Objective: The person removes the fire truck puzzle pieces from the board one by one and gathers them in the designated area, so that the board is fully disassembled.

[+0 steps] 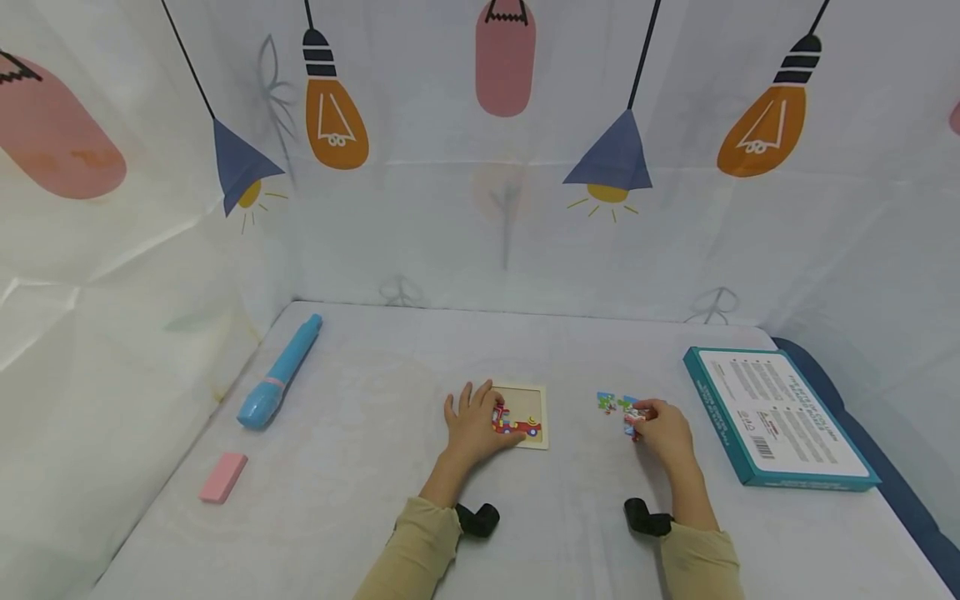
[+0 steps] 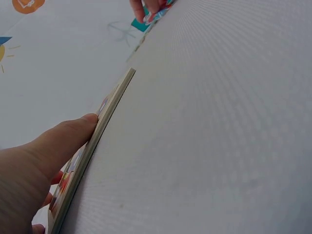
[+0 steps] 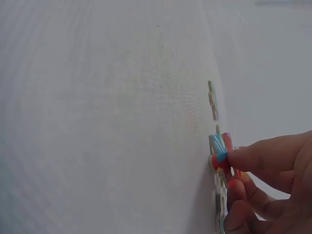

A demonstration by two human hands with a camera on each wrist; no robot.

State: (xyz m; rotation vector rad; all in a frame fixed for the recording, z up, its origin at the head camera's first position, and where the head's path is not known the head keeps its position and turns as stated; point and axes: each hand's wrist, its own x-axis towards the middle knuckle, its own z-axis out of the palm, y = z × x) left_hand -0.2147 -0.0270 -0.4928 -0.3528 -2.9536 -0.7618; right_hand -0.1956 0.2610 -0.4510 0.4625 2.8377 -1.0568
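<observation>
A small square wooden puzzle tray (image 1: pixel 545 417) lies on the white tabletop, with joined red vehicle pieces (image 1: pixel 528 427) along its lower part. My left hand (image 1: pixel 474 421) rests on the tray's left side, fingers spread, the straight thumb (image 2: pixel 73 136) pressing the near rim. Between thumb and fingertips my right hand (image 1: pixel 667 429) pinches a red and light blue jigsaw piece (image 3: pixel 219 148), tilted up just above the table. Loose jigsaw pieces (image 1: pixel 606 402) lie beside and under that hand. My left palm hides part of the tray.
A teal-edged box (image 1: pixel 780 417) lies at the right. Over on the left are a blue microphone-shaped object (image 1: pixel 281 375) and a pink block (image 1: pixel 223 477). A printed white curtain (image 1: pixel 420 225) hangs behind the table. Black wrist mounts (image 1: pixel 480 521) sit at both cuffs.
</observation>
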